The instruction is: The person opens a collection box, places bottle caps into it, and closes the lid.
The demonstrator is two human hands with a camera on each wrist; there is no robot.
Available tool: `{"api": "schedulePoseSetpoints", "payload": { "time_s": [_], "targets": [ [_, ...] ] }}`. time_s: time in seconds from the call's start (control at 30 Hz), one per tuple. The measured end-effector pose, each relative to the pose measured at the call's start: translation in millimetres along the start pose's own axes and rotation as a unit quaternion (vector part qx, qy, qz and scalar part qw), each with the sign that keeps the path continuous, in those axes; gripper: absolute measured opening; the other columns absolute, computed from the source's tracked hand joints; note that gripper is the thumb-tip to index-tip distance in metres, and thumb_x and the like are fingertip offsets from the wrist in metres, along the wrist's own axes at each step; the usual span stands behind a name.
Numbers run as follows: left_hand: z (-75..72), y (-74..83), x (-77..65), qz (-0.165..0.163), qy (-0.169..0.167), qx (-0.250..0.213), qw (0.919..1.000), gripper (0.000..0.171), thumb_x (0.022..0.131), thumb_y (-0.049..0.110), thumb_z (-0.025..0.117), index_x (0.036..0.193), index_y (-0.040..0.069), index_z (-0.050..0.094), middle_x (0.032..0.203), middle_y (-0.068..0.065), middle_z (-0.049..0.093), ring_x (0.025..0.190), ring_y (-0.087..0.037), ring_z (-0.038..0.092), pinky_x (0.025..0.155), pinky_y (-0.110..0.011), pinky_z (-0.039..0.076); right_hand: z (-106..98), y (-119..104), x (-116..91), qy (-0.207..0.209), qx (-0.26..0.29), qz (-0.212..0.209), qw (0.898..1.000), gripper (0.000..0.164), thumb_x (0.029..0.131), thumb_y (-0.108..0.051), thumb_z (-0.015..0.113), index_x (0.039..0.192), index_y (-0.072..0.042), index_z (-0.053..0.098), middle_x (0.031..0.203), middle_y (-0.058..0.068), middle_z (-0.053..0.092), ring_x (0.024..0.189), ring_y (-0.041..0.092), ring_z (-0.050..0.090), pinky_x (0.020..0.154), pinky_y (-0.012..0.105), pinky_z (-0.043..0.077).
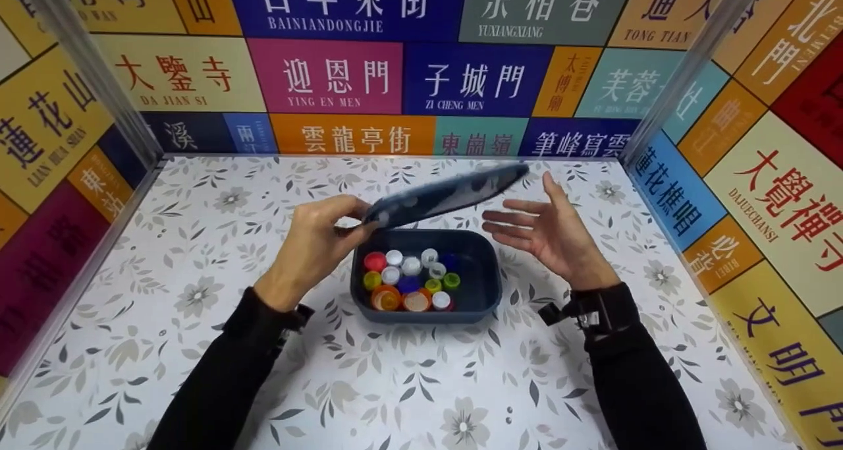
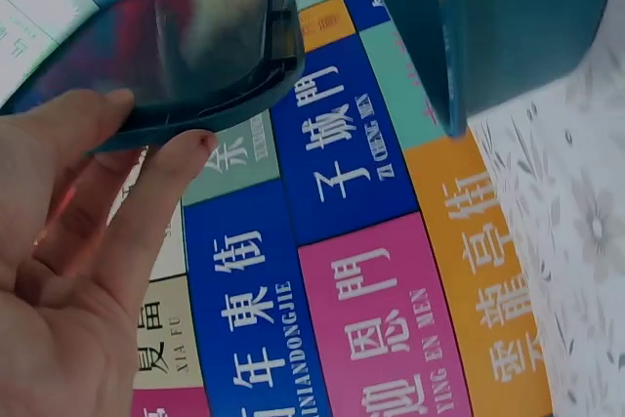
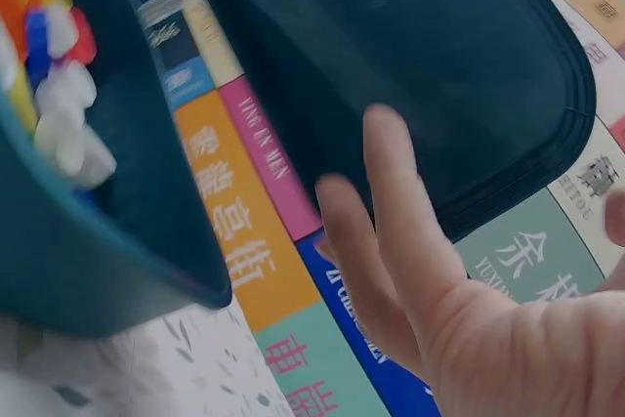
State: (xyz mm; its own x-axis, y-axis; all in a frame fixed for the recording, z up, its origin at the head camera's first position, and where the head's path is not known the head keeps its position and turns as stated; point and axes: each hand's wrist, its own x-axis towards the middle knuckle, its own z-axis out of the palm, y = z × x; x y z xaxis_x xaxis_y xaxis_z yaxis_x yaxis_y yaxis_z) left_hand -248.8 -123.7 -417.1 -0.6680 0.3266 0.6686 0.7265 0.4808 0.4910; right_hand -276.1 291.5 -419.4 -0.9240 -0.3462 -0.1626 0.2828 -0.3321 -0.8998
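A dark blue box (image 1: 484, 298) stands on the table with several bottle caps (image 1: 410, 265) inside, in red, white, yellow, green, blue and orange. Above its far side a dark blue lid (image 1: 448, 196) hangs tilted, right end higher. My left hand (image 1: 319, 239) pinches the lid's left end between thumb and fingers, as the left wrist view also shows on the lid (image 2: 210, 46). Off the lid's right end, my right hand (image 1: 553, 236) holds nothing, its fingers extended and spread. In the right wrist view the lid's underside (image 3: 391, 56) lies beyond those fingers.
The table (image 1: 421, 384) has a white cover printed with grey leaves and flowers. Colourful panels with Chinese lettering (image 1: 323, 74) stand along its back, left and right sides. Metal corner posts (image 1: 691, 61) join the panels.
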Motion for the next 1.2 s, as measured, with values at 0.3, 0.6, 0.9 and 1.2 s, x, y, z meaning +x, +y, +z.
{"api": "schedulePoseSetpoints", "payload": {
  "time_s": [0.3, 0.6, 0.9, 1.2],
  "targets": [
    [0.6, -8.4, -6.6, 0.09, -0.035, 0.033, 0.9948, 0.024, 0.098, -0.005, 0.089, 0.113, 0.012, 0.086, 0.114, -0.006, 0.086, 0.113, -0.02, 0.084, 0.105, -0.035, 0.07, -2, 6, 4, 0.044, -0.033, 0.017, 0.998, 0.028, 0.121, -0.019, 0.062, 0.122, 0.001, 0.082, 0.086, 0.002, 0.084, 0.07, 0.006, 0.08, 0.058, 0.013, 0.06],
    [-2.1, -11.7, -6.5, 0.041, -0.055, 0.023, 0.9974, 0.035, 0.1, -0.006, 0.086, 0.13, 0.011, 0.083, 0.135, -0.009, 0.081, 0.131, -0.024, 0.078, 0.114, -0.04, 0.067, 3, 12, 6, 0.042, -0.066, 0.007, 0.997, 0.036, 0.117, 0.0, 0.06, 0.151, 0.012, 0.06, 0.099, 0.01, 0.088, 0.076, 0.013, 0.087, 0.066, 0.018, 0.067],
    [-8.7, -9.5, -8.3, -0.221, 0.001, -0.096, 0.9704, 0.041, 0.113, 0.007, 0.067, 0.155, 0.006, 0.07, 0.14, -0.016, 0.081, 0.108, -0.028, 0.087, 0.083, -0.039, 0.076, 12, 14, 4, 0.056, -0.087, -0.031, 0.994, 0.058, 0.116, -0.001, 0.061, 0.169, 0.01, 0.04, 0.113, 0.007, 0.089, 0.088, 0.016, 0.088, 0.08, 0.03, 0.074],
    [-11.0, 0.9, -12.5, -0.371, -0.091, -0.198, 0.9029, 0.069, 0.109, 0.026, 0.084, 0.168, 0.004, 0.057, 0.138, -0.023, 0.077, 0.095, -0.02, 0.086, 0.075, -0.039, 0.075, 26, 24, 1, 0.044, -0.115, -0.029, 0.992, 0.063, 0.116, -0.001, 0.06, 0.173, 0.002, 0.033, 0.104, 0.004, 0.09, 0.088, 0.02, 0.089, 0.076, 0.038, 0.075]
  ]
}}
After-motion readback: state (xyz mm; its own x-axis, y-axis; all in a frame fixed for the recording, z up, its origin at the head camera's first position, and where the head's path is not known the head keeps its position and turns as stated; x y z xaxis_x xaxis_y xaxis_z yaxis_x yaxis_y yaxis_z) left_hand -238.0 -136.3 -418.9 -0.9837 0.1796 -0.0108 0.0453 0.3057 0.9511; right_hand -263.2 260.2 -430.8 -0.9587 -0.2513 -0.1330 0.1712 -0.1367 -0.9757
